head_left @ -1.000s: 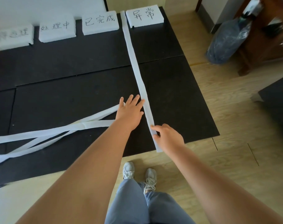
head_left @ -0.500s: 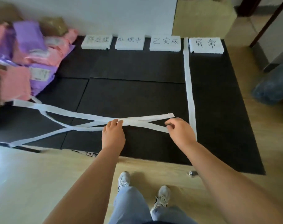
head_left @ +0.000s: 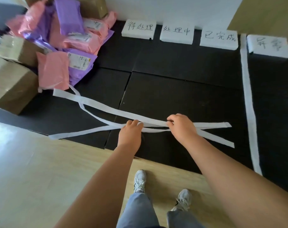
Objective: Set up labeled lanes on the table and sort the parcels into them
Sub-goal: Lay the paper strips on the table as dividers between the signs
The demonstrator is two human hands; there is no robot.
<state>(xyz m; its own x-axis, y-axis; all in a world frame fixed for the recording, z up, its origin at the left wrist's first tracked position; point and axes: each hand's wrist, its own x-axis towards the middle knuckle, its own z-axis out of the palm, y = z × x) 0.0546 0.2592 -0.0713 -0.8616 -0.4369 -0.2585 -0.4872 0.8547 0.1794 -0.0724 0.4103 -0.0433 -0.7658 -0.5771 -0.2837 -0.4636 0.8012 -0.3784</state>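
1. Forearms (head_left: 107, 181) bare from left hand (head_left: 131, 134) and right hand (head_left: 182, 127) back to the frame edge.
2. Trousers (head_left: 136, 211): light blue-grey, loose fabric, well behind my fingers.
3. Left shoe (head_left: 140, 181), right shoe (head_left: 183, 200): white-grey lace-up sneakers, white laces, between fingers and trousers.

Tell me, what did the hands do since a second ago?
Both hands left the laid strip and moved left to the loose strips. The right hand let go of the laid strip's near end. Now it and the left hand each grip the loose strips where they cross. The laid strip and the labels stayed put.
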